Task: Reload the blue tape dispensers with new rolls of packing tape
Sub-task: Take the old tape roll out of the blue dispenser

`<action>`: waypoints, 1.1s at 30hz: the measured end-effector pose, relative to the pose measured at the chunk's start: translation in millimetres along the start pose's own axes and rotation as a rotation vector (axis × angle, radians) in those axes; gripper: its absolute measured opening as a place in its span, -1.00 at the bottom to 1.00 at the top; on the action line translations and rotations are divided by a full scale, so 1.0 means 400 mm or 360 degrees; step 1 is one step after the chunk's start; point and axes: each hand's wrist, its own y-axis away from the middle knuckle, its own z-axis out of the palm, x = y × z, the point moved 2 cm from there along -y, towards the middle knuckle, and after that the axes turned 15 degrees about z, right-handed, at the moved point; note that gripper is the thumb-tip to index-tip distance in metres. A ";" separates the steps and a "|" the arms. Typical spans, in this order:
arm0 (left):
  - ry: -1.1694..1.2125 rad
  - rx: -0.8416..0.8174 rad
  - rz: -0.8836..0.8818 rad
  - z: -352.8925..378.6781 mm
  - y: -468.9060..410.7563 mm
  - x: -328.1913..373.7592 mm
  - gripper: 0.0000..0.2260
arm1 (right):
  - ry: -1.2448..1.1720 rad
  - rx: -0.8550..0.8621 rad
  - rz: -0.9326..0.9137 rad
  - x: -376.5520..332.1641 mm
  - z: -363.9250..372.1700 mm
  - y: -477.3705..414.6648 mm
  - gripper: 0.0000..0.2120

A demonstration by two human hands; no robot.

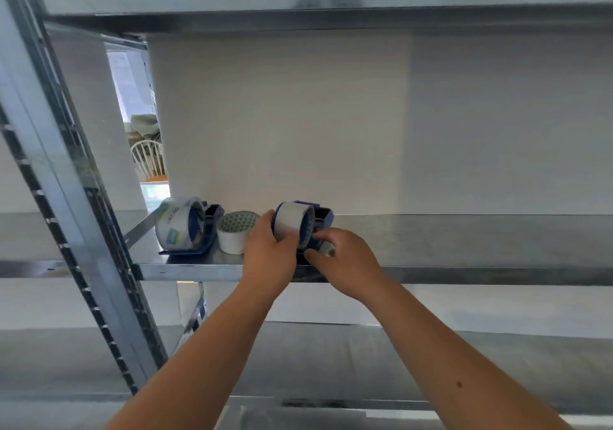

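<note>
Two blue tape dispensers stand on a metal shelf (464,240). The left dispenser (209,217) carries a clear roll (177,223) with printed lettering. A loose white tape roll (234,232) lies between the two. On the right dispenser (321,215) sits a white roll (292,219). My left hand (270,253) wraps around that white roll from the left. My right hand (345,260) pinches the roll's loose tape end at the dispenser's front; the dispenser's base is hidden behind both hands.
A slotted steel upright (83,230) rises at the left. Another shelf (331,18) runs overhead, and a lower one (331,360) sits below my arms. A white wall backs the shelf. Through a gap at the left a chair (147,160) shows.
</note>
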 end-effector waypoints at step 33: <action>0.0359 0.0055 -0.0066 0.007 -0.227 0.063 -0.72 | 0.0251 -0.0022 0.0133 0.039 0.015 -0.048 -0.86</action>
